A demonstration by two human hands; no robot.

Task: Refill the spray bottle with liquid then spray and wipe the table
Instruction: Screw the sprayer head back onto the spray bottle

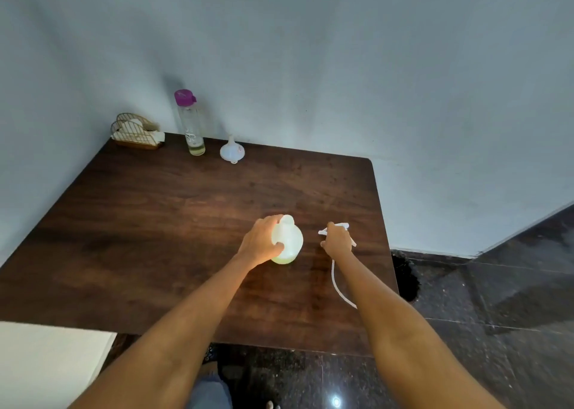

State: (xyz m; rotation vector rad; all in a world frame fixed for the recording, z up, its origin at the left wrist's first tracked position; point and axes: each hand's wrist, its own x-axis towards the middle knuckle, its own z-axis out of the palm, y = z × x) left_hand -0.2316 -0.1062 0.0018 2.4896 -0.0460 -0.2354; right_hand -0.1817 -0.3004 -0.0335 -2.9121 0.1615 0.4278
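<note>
A pale translucent spray bottle body (290,240) stands upright on the dark wooden table (155,222), its neck uncapped, with a little greenish liquid at its bottom. My left hand (259,242) grips its left side. My right hand (337,241) holds the white spray head (341,226) just right of the bottle; its long dip tube (338,287) trails down under my forearm. At the table's far edge stand a clear bottle with a purple cap (191,122), a little yellowish liquid in it, and a white funnel (232,150) lying mouth-down.
A wire holder with white napkins (136,132) sits in the table's far left corner against the wall. Dark tiled floor (497,300) lies to the right and in front. A white surface (46,362) is at the lower left.
</note>
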